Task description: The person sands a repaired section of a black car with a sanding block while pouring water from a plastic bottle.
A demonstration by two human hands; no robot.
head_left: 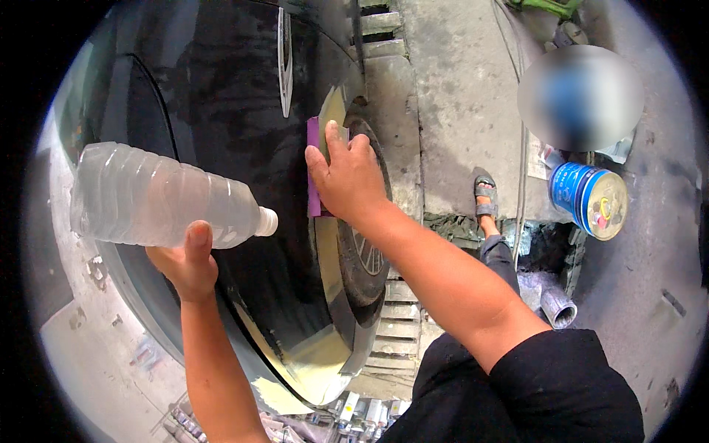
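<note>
The right hand [347,177] presses flat on a purple sanding block [313,166], its grip closed over the block and holding it against the black car body panel [221,96]. The block sits at the edge of the panel's wheel arch, where a pale, sanded strip [329,244] follows the curve just beside the tyre [365,251]. The left hand [188,266] grasps a clear plastic water bottle [159,198] from below, thumb up its side; the bottle lies roughly level in front of the panel, its white-capped neck pointing toward the block, well short of it. A chrome trim piece [285,59] lies on the panel above the block. A blue tin [588,199] lies on the concrete floor [458,111], well apart from the panel.
</note>
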